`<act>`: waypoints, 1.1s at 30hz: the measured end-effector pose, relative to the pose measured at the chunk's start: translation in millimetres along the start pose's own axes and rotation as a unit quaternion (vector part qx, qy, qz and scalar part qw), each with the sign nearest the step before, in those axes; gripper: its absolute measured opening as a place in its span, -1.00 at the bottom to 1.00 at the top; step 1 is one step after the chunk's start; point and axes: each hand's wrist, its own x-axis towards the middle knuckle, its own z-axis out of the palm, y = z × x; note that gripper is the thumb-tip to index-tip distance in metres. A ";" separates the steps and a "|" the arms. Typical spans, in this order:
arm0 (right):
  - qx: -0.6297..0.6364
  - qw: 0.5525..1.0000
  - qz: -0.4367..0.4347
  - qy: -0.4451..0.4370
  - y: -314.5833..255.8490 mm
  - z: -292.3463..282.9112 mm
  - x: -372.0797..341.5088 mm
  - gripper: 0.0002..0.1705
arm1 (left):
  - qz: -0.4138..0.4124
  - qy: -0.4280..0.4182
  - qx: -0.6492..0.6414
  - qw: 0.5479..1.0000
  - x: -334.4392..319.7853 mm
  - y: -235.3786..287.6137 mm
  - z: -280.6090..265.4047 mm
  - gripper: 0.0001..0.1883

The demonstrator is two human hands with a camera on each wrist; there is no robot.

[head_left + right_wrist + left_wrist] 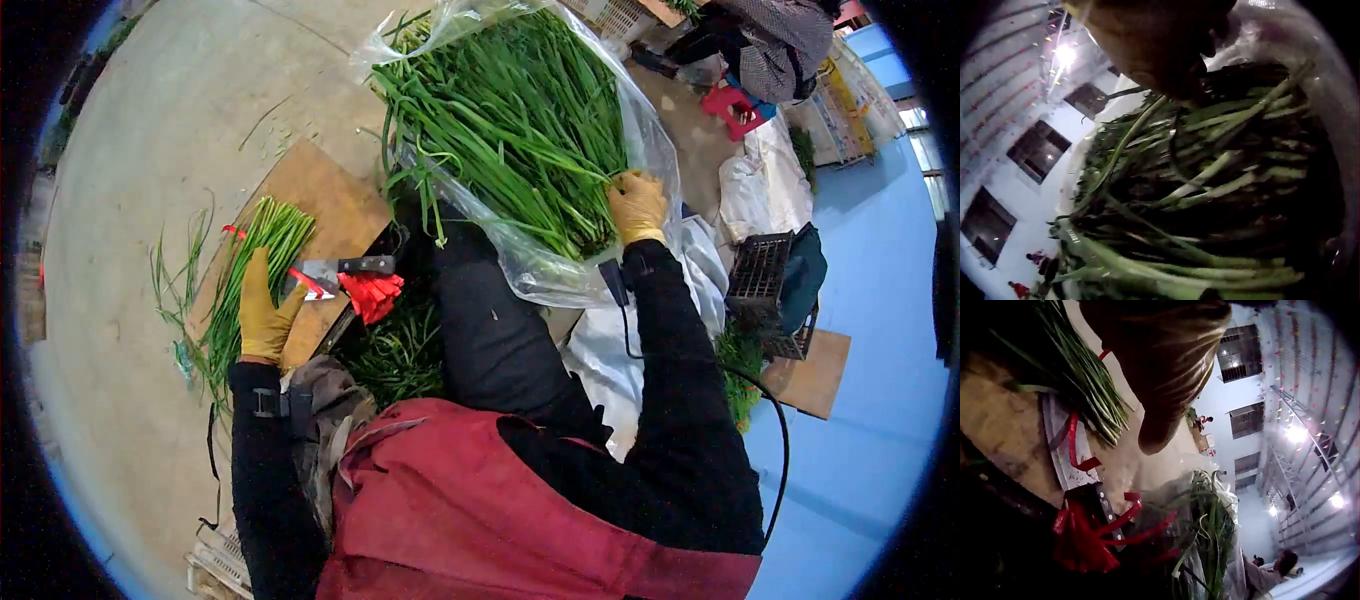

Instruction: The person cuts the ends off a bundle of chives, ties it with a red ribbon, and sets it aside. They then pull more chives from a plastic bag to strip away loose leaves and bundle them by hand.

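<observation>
In a yellow glove, my left hand [262, 312] lies against a bunch of garlic chives [280, 230], its fingers straight and thumb spread. The bunch rests on a brown board [345, 205], with a red tie around it. A knife [366, 265] with a black handle lies beside the thumb, next to a clump of red ties [1085, 540]. My gloved right hand [638, 207] pinches chive stalks at the right side of a large pile of garlic chives [510, 120]. This pile sits in a clear plastic bag [545, 287]. The right fingertips are partly hidden in the dim right wrist view.
Loose greens [400, 350] lie below the board, by my leg. A black crate [757, 275] and a white sack [742, 195] stand at the right. Farther back are a red stool [735, 108] and another person [780, 45]. Stray chives [180, 265] trail on the floor at left.
</observation>
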 end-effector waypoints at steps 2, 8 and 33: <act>0.089 0.995 -0.045 -0.003 -0.6 0.4 -9.8 -0.77 | -0.018 -0.003 -0.025 1.000 -4.4 -0.1 1.4 -0.18; 0.269 0.951 -0.071 -0.135 -24.6 18.6 -49.0 -0.56 | -0.005 -0.024 -0.039 0.999 -3.9 1.8 22.5 -0.18; 0.373 0.844 0.022 -0.384 -64.2 4.0 -54.5 -0.23 | -0.034 -0.037 -0.134 0.990 -9.1 46.1 37.7 -0.22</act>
